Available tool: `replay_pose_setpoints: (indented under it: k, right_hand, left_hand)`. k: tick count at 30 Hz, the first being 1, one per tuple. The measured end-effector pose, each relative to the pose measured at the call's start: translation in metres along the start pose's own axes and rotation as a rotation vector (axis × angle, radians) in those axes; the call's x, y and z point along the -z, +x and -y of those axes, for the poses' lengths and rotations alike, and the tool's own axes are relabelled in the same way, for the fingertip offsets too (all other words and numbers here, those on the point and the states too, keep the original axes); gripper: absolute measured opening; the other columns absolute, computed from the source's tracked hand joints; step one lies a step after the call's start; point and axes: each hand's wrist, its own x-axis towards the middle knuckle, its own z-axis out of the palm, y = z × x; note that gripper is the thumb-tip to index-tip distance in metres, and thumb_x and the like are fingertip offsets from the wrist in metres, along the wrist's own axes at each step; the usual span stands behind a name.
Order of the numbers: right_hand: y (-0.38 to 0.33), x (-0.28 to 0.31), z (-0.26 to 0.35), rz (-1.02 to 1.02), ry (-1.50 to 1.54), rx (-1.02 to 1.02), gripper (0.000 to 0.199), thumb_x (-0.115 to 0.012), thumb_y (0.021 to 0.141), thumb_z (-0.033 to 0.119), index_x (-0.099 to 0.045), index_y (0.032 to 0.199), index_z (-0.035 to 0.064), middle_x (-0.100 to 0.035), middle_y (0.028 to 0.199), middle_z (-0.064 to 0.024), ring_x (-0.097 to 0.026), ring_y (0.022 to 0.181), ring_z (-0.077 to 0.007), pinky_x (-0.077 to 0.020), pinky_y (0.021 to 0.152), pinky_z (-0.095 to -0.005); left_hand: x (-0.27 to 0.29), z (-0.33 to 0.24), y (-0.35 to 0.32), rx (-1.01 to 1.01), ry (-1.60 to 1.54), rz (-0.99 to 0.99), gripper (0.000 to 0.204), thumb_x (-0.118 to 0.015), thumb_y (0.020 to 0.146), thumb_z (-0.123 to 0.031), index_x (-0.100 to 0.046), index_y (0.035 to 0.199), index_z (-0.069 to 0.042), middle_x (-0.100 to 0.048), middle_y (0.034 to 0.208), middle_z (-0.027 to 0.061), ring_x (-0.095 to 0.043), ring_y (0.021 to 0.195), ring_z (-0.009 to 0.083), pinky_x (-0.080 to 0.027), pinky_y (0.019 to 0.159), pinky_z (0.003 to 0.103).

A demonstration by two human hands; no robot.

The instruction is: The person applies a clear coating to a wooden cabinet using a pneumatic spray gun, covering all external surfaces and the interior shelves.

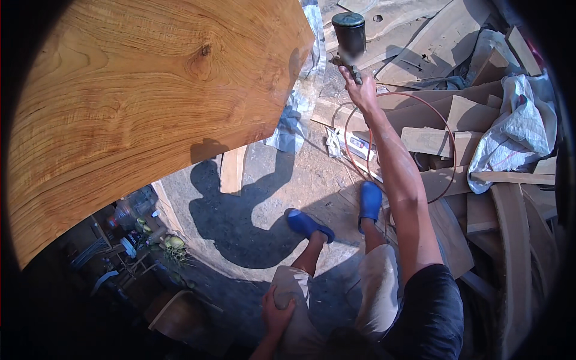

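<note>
My right hand [362,93] is closed round the handle of a spray gun [353,74], my arm stretched far forward. A dark paint cup [350,33] sits on top of the gun. The gun is beside the right edge of a large varnished wooden slab [162,78], apart from it. The slab has an orange-brown grain with a knot. A thin reddish air hose [451,135] loops below my right hand. My left hand [278,310] holds no tool; it rests on the leg of my light shorts [306,330], thumb apart from the fingers.
Cut boards and offcuts [474,114] are piled on the right, with a white woven sack [510,132] on them. Silvery sheeting [292,123] lies under the slab's edge. Bottles and clutter [129,219] are at lower left. My blue clogs [371,203] stand on the concrete floor.
</note>
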Motion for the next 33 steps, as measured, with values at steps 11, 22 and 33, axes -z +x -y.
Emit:
replay_pose_setpoints:
  k: [11,22,33]
  right_hand:
    - [-0.124,0.152,0.24,0.254,0.067,0.193,0.036,-0.068,0.098,0.036,-0.071,0.111,0.0028,-0.065,0.07,-0.0176,-0.061,0.065,-0.0178,-0.0508,0.064,-0.0377]
    - [-0.155,0.209,0.365,0.196,0.15,0.458,0.03,-0.07,0.098,0.031,-0.071,0.103,0.0017,-0.065,0.067,-0.0089,-0.061,0.061,-0.0141,-0.0493,0.058,-0.0341]
    - [-0.096,0.067,0.138,0.229,-0.018,0.061,0.048,-0.068,0.095,0.047,-0.071,0.109,0.0012,-0.066,0.072,-0.0173,-0.065,0.068,-0.0239,-0.051,0.066,-0.041]
  left_hand:
    - [-0.015,-0.009,-0.018,0.098,0.094,0.189,0.086,-0.084,0.071,-0.039,-0.045,0.146,-0.021,-0.051,0.138,0.0169,-0.056,0.124,0.0395,-0.049,0.101,0.051]
    - [-0.048,0.002,-0.033,0.031,0.194,0.179,0.086,-0.085,0.073,-0.046,-0.045,0.145,-0.021,-0.053,0.134,0.0163,-0.06,0.116,0.0389,-0.052,0.096,0.049]
    - [-0.038,-0.004,-0.047,0.065,-0.001,0.1,0.081,-0.088,0.069,-0.032,-0.05,0.14,-0.017,-0.055,0.131,0.0171,-0.058,0.119,0.0396,-0.05,0.099,0.048]
